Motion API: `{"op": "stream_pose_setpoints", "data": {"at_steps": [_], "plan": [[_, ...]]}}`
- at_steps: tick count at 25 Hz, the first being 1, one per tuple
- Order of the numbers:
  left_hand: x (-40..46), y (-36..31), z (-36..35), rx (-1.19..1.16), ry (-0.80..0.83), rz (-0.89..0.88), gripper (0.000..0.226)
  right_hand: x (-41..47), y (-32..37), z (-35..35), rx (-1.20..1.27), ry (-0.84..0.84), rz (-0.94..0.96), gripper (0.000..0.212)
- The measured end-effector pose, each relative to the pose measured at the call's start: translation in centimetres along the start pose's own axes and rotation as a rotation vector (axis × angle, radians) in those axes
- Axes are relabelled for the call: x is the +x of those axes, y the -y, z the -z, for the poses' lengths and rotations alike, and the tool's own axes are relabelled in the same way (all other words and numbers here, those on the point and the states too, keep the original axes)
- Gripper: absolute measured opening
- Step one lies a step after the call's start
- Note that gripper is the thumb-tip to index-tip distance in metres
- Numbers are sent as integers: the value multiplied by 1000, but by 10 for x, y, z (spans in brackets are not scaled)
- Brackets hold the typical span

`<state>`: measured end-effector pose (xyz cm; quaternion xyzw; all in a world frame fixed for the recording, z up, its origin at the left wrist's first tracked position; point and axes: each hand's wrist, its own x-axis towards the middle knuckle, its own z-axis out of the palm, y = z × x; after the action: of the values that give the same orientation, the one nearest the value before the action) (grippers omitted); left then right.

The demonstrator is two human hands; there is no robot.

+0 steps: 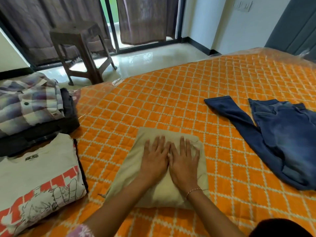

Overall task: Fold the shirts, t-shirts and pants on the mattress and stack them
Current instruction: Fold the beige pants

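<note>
A beige garment (130,170), folded into a rectangle, lies on the orange quilted mattress (171,103) in front of me. My left hand (154,156) and my right hand (184,161) press flat on top of it, side by side, fingers straight and spread. Blue jeans (282,139) lie unfolded on the mattress to the right, one leg stretched toward the middle. At the left sits a folded white t-shirt with a red cartoon print (39,177). Behind it a folded plaid shirt (29,103) tops a stack of dark folded clothes (51,130).
A brown wooden stool (80,48) stands on the glossy floor beyond the mattress, before dark curtains (145,19) and a sliding glass door. A clear plastic cover wraps the mattress edge (118,81). A white wall and a grey door are at the far right.
</note>
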<state>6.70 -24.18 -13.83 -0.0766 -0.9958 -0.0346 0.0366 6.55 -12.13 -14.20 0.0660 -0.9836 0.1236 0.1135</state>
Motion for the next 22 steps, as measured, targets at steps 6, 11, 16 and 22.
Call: {"op": "stream_pose_setpoints", "data": {"at_steps": [6, 11, 16, 22], "plan": [[5, -3, -28, 7, 245, 49, 53, 3, -3, -23, -87, 304, -62, 67], [3, 15, -5, -104, 260, 27, 60, 4, -15, -7, -74, 465, 2, 58], [-64, 46, 4, -260, 270, 145, 68, -27, -38, 18, -47, 515, 11, 83], [-51, 68, 3, -963, 291, 616, 108, -45, -63, 20, 557, 363, -614, 71]]}}
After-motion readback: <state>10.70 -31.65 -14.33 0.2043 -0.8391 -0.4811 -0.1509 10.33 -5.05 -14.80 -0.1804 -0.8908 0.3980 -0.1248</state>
